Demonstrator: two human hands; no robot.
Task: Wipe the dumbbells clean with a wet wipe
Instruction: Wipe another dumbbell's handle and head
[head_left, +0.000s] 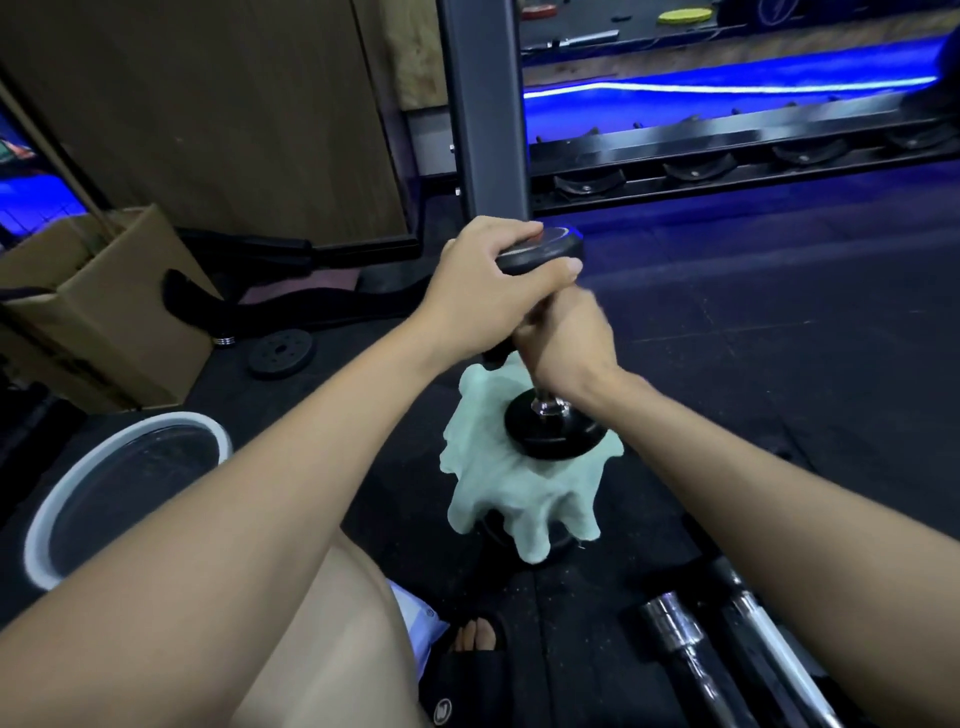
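Near right, bars (691, 649): two chrome-and-black bars lying on the rubber floor (753, 364), side by side, untouched.
Near left, basin (36, 525): round, white-rimmed, dark inside; looks to hold clear water, though hard to be sure in this light.
Cloth (498, 483): pale green, soft and limp, draped over a dark round object under it, likely another weight; hangs in folds on all sides. Serves as the wipe here; held by neither hand.
Dumbbell (553, 434): centre of scene, stood upright, lower black head resting on the cloth, chrome handle rising to the upper head.
Left hand (483, 296): clamped over the rim of the upper head, thumb on the near edge, fingers curled over the far side.
Right hand (566, 338): wrapped round the handle just under the upper head, blurred, so finer finger placement cannot be told.
Handling, judged: heavy and rigid, top-heavy when on end; rubber heads give good friction, chrome handle slick if wet. Best taken at the handle with a second hand steadying the top head, as now. Perch on soft cloth over a rounded base looks unsteady; tipping is the risk.
Middle left, weight plate (280, 353): small, black, flat on the floor.
Far left, cardboard box (104, 312): open top, contents not visible.
Far, rack (727, 171): dark frame with empty curved cradles, blue light behind.
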